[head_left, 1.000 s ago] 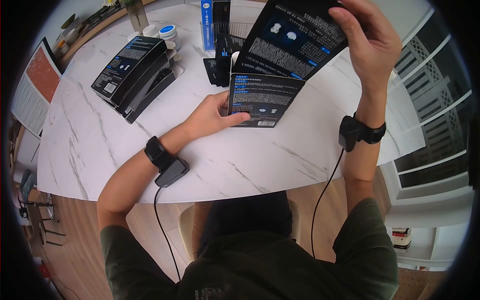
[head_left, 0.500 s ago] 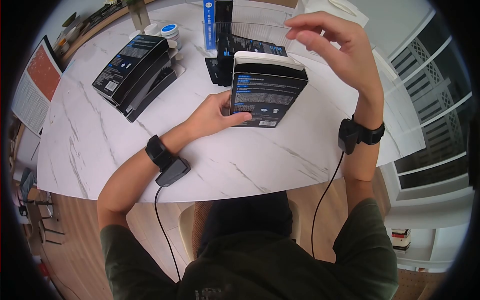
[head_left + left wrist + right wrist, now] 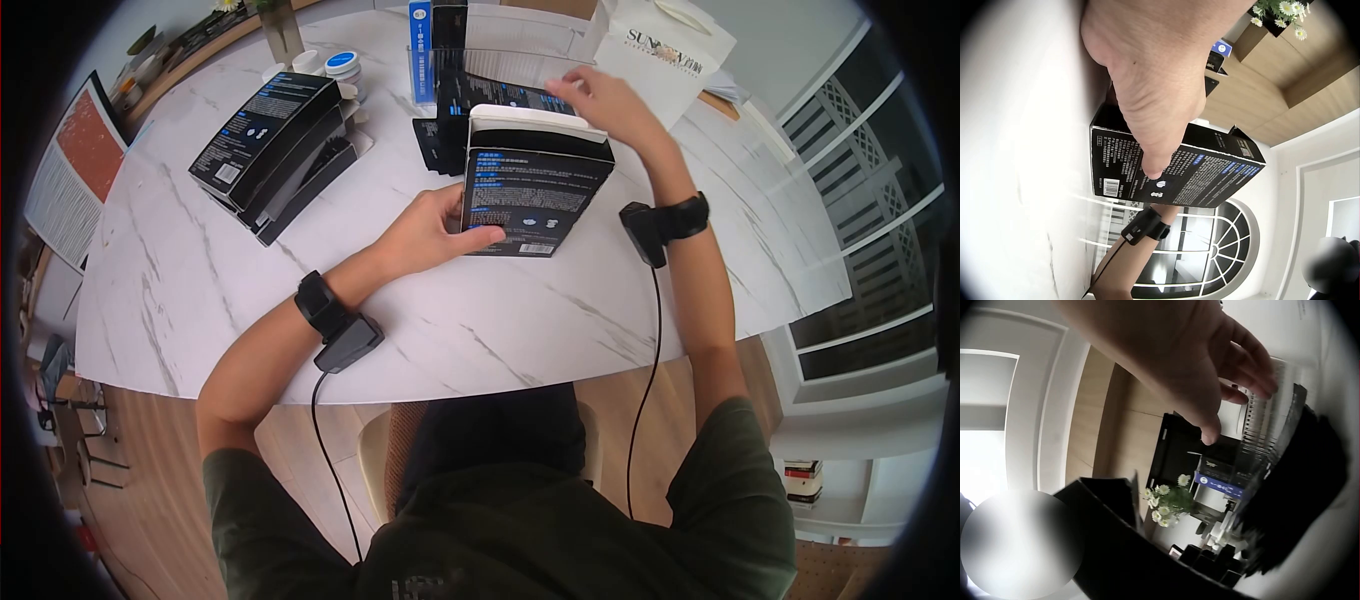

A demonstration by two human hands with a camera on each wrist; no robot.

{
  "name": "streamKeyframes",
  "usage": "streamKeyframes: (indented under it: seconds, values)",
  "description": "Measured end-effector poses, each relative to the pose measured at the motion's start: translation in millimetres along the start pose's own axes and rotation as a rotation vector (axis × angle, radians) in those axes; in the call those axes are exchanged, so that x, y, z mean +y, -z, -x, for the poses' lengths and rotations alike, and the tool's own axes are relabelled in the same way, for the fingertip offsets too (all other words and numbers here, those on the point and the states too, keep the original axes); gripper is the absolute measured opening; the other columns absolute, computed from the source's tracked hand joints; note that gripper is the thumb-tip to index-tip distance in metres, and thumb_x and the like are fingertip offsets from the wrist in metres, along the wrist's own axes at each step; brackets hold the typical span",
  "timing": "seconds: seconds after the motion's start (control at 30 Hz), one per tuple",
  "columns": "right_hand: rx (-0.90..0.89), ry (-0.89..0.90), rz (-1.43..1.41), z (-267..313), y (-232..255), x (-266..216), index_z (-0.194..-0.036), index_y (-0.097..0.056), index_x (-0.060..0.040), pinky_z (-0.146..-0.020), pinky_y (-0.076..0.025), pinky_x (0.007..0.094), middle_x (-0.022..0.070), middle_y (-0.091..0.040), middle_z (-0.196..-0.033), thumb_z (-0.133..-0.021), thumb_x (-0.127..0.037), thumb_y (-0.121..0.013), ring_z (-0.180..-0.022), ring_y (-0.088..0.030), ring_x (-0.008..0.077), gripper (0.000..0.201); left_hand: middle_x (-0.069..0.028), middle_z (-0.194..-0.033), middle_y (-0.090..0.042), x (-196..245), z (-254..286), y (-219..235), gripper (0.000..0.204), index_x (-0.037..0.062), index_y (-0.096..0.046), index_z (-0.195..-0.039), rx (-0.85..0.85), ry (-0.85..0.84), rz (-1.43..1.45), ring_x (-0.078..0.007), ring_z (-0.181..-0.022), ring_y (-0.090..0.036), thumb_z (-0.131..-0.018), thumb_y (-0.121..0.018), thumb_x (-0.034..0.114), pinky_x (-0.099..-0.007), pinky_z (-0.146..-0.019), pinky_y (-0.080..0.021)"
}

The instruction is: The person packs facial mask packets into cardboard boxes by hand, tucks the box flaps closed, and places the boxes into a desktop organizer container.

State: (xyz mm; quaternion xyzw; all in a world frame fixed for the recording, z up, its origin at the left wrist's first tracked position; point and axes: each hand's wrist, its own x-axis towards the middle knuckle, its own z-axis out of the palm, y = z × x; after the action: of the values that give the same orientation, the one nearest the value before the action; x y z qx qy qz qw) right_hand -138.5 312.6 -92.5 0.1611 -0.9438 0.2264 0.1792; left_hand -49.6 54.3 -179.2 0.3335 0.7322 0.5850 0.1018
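My left hand [image 3: 425, 235] grips a black printed box [image 3: 540, 195] by its left side, thumb across the front face. The box stands upright on the table with its top open and a white-lined flap raised. In the left wrist view, the thumb presses on the box's printed face [image 3: 1210, 172]. Behind the box lies a pile of flat black pouches [image 3: 510, 95], partly hidden by it. My right hand [image 3: 610, 105] reaches over the box, fingertips close to the pile's right end. In the right wrist view its fingers are parted and hold nothing, with the dark pouches [image 3: 1300, 481] below.
More black boxes [image 3: 265, 145] lie stacked at the left, flaps open. Behind them are white jars, one with a blue lid [image 3: 342, 62], and a vase. A clear container [image 3: 515, 65], a blue box [image 3: 421, 50] and a white paper bag [image 3: 665, 55] stand at the back.
My right hand held a black printed pouch over the open box; the pouch has left it. The hand then moved left and down toward the pile. My left hand stays on the box.
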Motion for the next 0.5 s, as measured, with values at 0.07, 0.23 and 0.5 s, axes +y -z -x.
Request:
streamKeyframes:
  seconds: [0.07,0.23,0.5]
  values:
    - [-0.117,-0.150,0.193,2,-20,10,-0.105,-0.059,0.0023,-0.074,-0.049,0.0417,0.0243,-0.064,-0.088,-0.079,-0.060,-0.054,-0.085,-0.063,0.0381,0.067,-0.0073,-0.092,-0.067,0,0,1,0.037,0.0001,-0.057,-0.110,-0.002,0.002,-0.014,-0.0111,-0.078,-0.060,-0.080,-0.070,0.018,-0.0257,-0.074,-0.048]
    - [-0.183,-0.056,0.179,-3,-50,56,-0.102,-0.054,0.0067,-0.075,-0.049,0.0421,0.0285,-0.063,-0.090,-0.077,-0.057,-0.057,-0.085,-0.063,0.0408,0.069,-0.0082,-0.092,-0.067,2,0,0,0.037,-0.0003,-0.057,-0.109,-0.003,0.024,0.018,-0.0115,-0.078,-0.060,-0.080,-0.070,0.018,-0.0258,-0.074,-0.048]
    - [-0.085,-0.235,-0.050,-2,-28,37,-0.111,-0.048,0.0089,-0.049,-0.049,0.0298,0.0167,-0.063,-0.077,-0.074,-0.032,-0.073,-0.063,-0.063,0.0207,0.061,-0.0080,-0.091,-0.067,-3,0,1,0.037,-0.0004,-0.058,-0.108,-0.001,-0.007,-0.026,-0.0110,-0.076,-0.060,-0.080,-0.071,0.019,-0.0252,-0.072,-0.048]
